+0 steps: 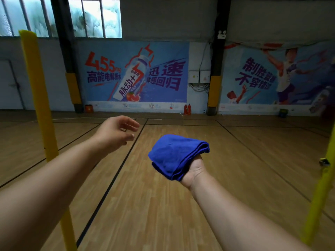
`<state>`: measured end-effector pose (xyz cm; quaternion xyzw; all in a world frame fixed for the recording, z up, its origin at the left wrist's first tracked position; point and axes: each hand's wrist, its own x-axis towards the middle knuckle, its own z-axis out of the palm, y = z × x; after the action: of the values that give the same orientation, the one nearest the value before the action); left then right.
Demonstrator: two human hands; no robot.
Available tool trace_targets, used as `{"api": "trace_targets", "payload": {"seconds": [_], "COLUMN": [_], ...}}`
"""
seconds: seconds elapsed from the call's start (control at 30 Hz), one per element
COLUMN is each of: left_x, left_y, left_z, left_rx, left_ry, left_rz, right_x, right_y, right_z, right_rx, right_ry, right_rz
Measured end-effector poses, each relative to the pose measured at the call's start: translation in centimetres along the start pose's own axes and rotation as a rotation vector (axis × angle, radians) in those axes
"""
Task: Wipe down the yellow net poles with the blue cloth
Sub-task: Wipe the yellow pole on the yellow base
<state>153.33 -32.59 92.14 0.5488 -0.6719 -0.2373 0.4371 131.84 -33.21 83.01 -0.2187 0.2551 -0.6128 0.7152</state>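
Cloth in hand, no pole contact yet — wiping looks not started or between poles.

R hand [194, 169] grasps folded blue cloth [176, 155], held palm-up over the wood floor [163, 205], mid-frame, apart from both poles. L hand [117, 131] released, fingers loosely curled, holding nothing, near but not touching the left yellow pole [39, 98]. Right yellow pole [320, 194] at frame edge, w/ a small fitting on it. Can't tell from surface if either pole is wiped already. Judgement: both poles likely left to do; next = bring cloth to one, prob. the L one.
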Motion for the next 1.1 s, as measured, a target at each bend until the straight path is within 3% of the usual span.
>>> {"api": "trace_targets", "payload": {"seconds": [0.33,0.5,0.73,0.87,0.97,1.1], "left_x": [9.0,12.2,16.6,18.9,19.4,19.0], "left_y": [-4.5,-7.1,-12.5,-14.7,-15.4,-15.4], "left_z": [-11.1,-15.6,-21.0,-24.3,-25.0,-26.6], "left_rx": [0.254,0.441,0.494,0.491,0.373,0.275], "left_ry": [0.199,0.144,0.008,0.010,0.126,0.368], "left_rz": [0.075,0.136,0.209,0.274,0.378,0.764], "right_x": [10.5,13.7,16.9,18.3,18.9,19.8], "right_y": [3.8,8.5,14.5,17.2,18.5,19.7], "right_z": [9.8,14.7,21.4,24.7,26.5,28.8], "right_rx": [-0.010,-0.045,0.001,0.031,0.051,0.071], "right_ry": [-0.050,-0.070,-0.006,0.029,0.090,0.101], "right_rz": [0.107,0.130,0.024,-0.024,-0.049,-0.082]}}
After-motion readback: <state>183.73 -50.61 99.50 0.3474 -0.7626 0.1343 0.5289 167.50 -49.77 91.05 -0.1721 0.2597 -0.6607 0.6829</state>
